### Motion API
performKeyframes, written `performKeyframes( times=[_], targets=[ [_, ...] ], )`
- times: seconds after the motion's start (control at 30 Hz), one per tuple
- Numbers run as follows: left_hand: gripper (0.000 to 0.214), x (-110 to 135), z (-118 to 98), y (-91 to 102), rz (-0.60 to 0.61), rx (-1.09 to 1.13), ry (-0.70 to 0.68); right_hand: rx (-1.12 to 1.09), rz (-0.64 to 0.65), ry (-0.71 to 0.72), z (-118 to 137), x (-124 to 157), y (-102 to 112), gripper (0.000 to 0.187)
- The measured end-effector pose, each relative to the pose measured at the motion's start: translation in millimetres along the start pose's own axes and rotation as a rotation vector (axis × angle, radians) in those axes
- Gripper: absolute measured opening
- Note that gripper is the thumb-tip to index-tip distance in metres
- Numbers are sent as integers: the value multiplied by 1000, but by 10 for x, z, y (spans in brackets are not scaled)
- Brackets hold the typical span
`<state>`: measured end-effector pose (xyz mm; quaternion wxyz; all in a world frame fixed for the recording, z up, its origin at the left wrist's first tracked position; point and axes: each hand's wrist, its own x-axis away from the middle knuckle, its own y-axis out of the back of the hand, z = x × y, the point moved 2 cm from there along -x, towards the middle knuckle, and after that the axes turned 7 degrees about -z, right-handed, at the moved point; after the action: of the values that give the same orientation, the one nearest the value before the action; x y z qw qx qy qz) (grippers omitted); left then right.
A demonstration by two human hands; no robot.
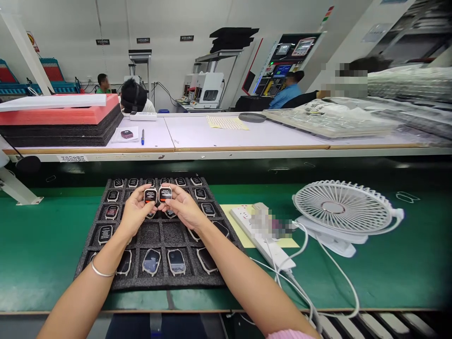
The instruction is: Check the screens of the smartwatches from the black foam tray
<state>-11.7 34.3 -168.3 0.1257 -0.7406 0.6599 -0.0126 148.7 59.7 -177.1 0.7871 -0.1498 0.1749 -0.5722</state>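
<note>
My left hand [136, 212] grips a smartwatch body [150, 196] without a strap, its screen lit with text and a red-orange bar. Close beside it, my right hand [184, 207] holds a second smartwatch body [165, 194] with a similar lit screen. Thumbs rest on or near both screens. Beneath the hands lies a black foam tray [150, 281] divided into square pockets, most of them holding more watch bodies. Some watches in the tray show lit text; the front ones, such as this watch [176, 262], look dark. Two pockets below my hands have no watch in them.
On the green bench [45, 254], a white power strip [261, 240] with cables and a white fan [334, 207] stand to the right. A raised shelf [197, 134] runs behind, carrying red and black foam trays [60, 122] and plastic-wrapped trays [325, 120]. Several people sit beyond.
</note>
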Motion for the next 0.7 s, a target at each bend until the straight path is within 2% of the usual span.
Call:
performKeyframes(
  times=[0.33, 0.7],
  targets=[
    [52, 30, -37, 8, 16, 21, 99, 20, -39, 16, 8, -3, 14, 42],
    [50, 35, -26, -7, 23, 46, 95, 34, -75, 18, 15, -4, 8, 41]
  ],
)
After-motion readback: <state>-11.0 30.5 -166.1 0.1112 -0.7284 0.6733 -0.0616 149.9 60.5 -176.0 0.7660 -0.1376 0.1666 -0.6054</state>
